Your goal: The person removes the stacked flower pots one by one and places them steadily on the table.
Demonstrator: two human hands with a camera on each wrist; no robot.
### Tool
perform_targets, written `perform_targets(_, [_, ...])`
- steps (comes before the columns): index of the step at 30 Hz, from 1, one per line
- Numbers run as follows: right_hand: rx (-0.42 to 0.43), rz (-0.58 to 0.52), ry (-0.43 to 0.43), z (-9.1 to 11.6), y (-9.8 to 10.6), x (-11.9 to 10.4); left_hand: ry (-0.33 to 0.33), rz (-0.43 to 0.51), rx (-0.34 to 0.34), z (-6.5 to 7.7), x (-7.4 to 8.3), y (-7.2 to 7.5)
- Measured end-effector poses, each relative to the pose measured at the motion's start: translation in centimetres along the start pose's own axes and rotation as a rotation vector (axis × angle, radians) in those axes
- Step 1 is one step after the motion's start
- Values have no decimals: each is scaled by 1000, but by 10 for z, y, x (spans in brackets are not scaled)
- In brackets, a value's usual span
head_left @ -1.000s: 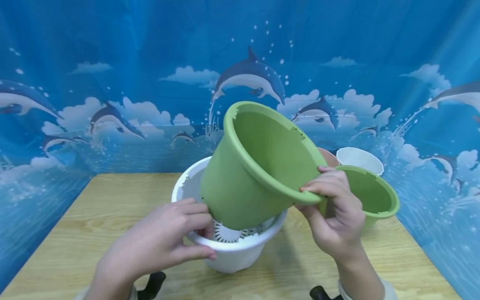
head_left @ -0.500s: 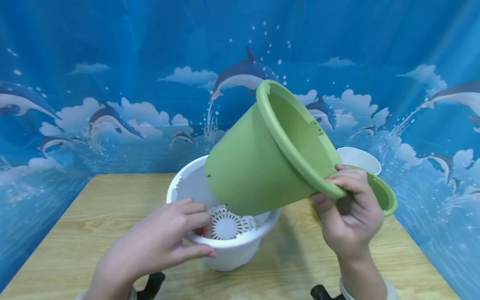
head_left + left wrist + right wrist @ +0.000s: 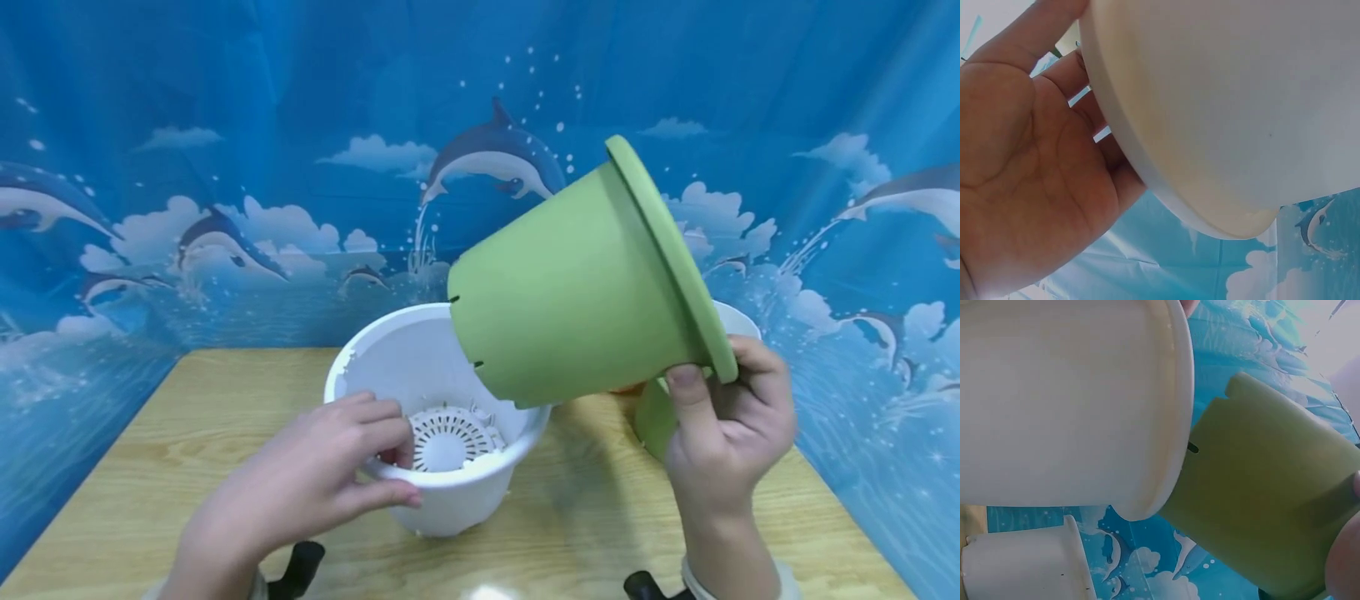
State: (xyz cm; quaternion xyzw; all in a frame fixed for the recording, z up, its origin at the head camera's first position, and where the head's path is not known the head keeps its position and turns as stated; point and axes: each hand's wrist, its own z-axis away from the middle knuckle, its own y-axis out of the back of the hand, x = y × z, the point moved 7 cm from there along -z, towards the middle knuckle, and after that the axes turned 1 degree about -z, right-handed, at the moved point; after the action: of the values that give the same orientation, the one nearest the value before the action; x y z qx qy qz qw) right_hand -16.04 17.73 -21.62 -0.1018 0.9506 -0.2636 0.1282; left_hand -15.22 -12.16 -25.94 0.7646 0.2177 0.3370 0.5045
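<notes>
A white plastic flowerpot [image 3: 450,504] stands on the table, its slotted base visible inside. My left hand [image 3: 307,483] pinches its near-left rim, fingers inside and thumb outside; the left wrist view shows the same rim [image 3: 1147,159] against the fingers. Above the table, my right hand [image 3: 731,433] grips a green flowerpot [image 3: 570,287] by its rim. That pot lies tilted, mouth to the right, its base over the white pot's right edge. Its inside is turned out of sight in the head view. The right wrist view shows the green pot's wall [image 3: 1260,487] and notched base.
Behind my right hand stands a second green pot [image 3: 656,421], mostly hidden. A white pot [image 3: 738,321] shows farther back, with a sliver of an orange-brown thing [image 3: 628,389] near it. Black curved pieces [image 3: 300,569] poke in by both wrists. A dolphin-print curtain [image 3: 300,167] surrounds the wooden table.
My right hand has moved right, lifting the green pot out of the white one and tipping it until its mouth faces away right. The left hand and white pot have shifted slightly left.
</notes>
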Motion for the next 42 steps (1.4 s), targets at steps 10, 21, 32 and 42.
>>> perform_targets(10, [42, 39, -16, -6, 14, 1, 53, -34, 1, 1, -7, 2])
perform_targets(21, [9, 122, -24, -7, 15, 4, 108, -47, 2, 5, -16, 7])
perform_targets(32, [-73, 338, -26, -8, 8, 3, 244, -153, 13, 3, -32, 10])
perform_targets(42, [-248, 463, -77, -2, 4, 10, 306, -181, 43, 2, -46, 11])
